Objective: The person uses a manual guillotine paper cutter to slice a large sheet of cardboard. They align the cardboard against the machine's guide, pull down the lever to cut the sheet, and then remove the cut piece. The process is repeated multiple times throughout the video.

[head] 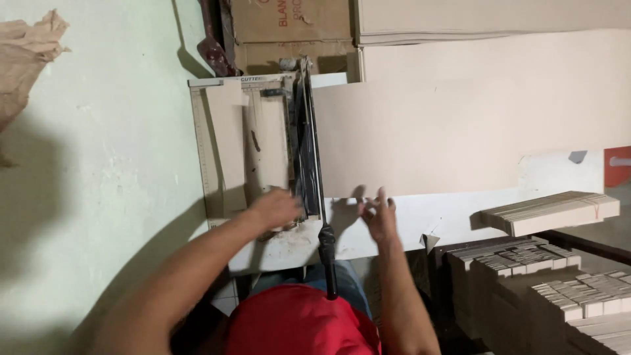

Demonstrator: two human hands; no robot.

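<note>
Head view, single frame. Left hand (276, 209): laid palm-down on the near end of the white guillotine paper cutter board (253, 144), fingers loosely curled and blurred; whether it grasps anything cannot be told. Right hand (379, 215): fingers spread open, tips resting on the near edge of the large pale beige cardboard sheet (453, 125), nothing clasped. Sheet: lies flat across the white worktable (460, 220), stretching from the cutter's black blade arm (309, 151) far out to the right. Blade arm: lowered along the board's right edge, its black handle (327, 253) pointing near, between the two hands. Narrow beige cardboard strip (227, 144): lies lengthwise on the left part of the board. Stacks of cut beige cardboard pieces (552, 263): near right, below the table edge, one flat bundle (552, 212) on top. Brown cardboard boxes (289, 29): far side, behind the cutter. Pale green wall (105, 164): left.
</note>
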